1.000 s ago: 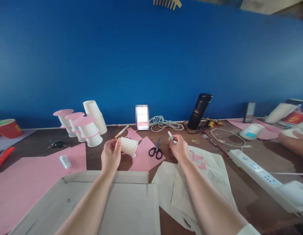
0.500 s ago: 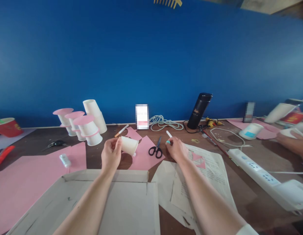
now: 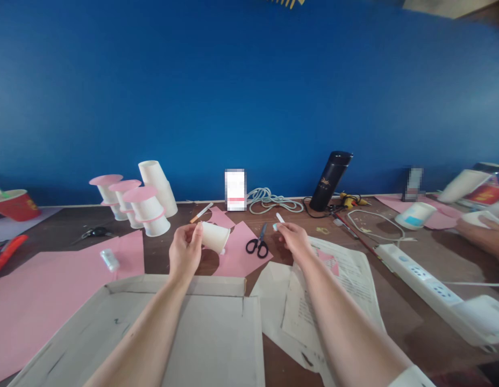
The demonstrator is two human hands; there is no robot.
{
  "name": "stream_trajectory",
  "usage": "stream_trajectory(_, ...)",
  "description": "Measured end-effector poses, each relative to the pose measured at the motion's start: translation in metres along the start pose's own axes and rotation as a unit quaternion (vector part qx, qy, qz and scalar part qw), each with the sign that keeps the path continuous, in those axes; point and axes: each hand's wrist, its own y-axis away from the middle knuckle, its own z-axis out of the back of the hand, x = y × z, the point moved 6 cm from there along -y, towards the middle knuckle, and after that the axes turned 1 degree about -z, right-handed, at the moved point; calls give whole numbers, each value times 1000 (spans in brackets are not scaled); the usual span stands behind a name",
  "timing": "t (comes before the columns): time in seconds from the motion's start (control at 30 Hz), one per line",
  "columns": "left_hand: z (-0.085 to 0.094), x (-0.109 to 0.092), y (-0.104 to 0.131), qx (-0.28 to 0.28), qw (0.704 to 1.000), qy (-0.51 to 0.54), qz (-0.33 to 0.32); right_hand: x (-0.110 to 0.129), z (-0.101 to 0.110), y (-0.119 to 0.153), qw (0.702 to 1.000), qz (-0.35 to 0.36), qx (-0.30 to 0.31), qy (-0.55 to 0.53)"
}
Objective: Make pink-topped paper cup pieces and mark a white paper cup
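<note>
My left hand (image 3: 185, 250) is closed around the base end of a white paper cup (image 3: 215, 237), which lies tipped sideways with its mouth to the right. The cup is held over pink paper (image 3: 239, 250). Between the fingertips of my right hand (image 3: 293, 239) is a small teal piece (image 3: 275, 227), mostly hidden and too small to name. Just beyond those fingers a white stick-like thing (image 3: 279, 217) rests on the table. Black-handled scissors (image 3: 257, 247) lie between my hands.
Pink-topped cup stacks (image 3: 141, 202) and tall nested white cups (image 3: 157, 185) stand at left. A cardboard tray (image 3: 217, 344) lies in front, printed paper (image 3: 346, 279) right of it. Farther right are a black flask (image 3: 331, 181), a power strip (image 3: 422, 282) and another person's hand (image 3: 481, 234).
My right hand has lifted slightly away from the table with the teal piece. My left hand still holds the cup, hardly moved. The whole view has shifted a little.
</note>
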Motion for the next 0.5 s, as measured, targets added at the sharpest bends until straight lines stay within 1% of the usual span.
stream_trajectory(0.13, -1, 1, 0, 5, 1000, -1, -2, 3, -3, -1, 995, -31, 36, -84)
stream_trajectory(0.2, -1, 0, 0, 8, 1000, -1, -4, 5, -3, -1, 993, -34, 45, -103)
stream_trajectory(0.27, -1, 0, 0, 9, 1000, 2, -5, 5, -2, -2, 993, -29, 42, -103)
stream_trajectory(0.37, -1, -1, 0, 13, 1000, 5, -4, 2, 2, -3, 998, -5, 6, -64)
stream_trajectory(0.5, -2, -2, 0, 17, 1000, 6, -7, 3, 6, -2, 996, 61, -42, 44)
